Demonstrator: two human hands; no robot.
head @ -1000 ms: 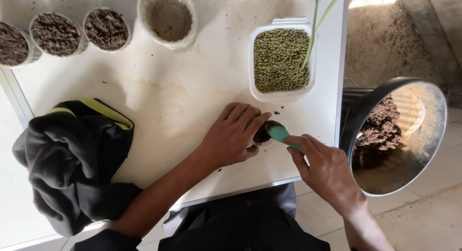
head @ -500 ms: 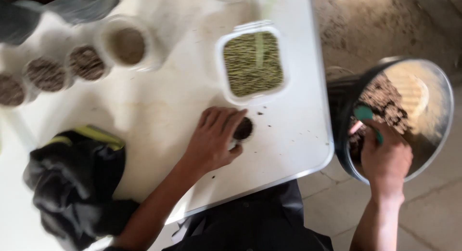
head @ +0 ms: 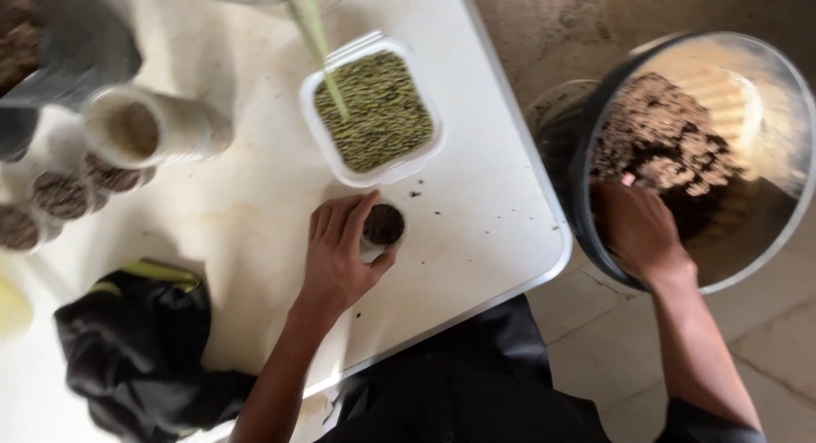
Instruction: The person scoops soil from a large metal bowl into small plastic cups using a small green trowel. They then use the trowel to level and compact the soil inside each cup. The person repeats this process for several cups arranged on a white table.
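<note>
Cup (head: 382,230), soil-filled, near the surface's (head: 255,205) front edge: light, thin-walled, crushable; left hand (head: 340,256) wraps its side. Right hand (head: 637,230), curled in the bowl (head: 586,137); grip unclear.

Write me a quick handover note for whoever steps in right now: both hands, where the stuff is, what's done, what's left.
Left hand: wrapped around the small soil-filled cup on the white table.
Right hand: down inside the big bowl, at the soil; what it grips is hidden.
Seed tray of green seeds sits just behind the cup. Filled cups stand at far left.
Done: the cup holds soil nearly to its rim.
Left: no seeds visible on that soil yet.
</note>
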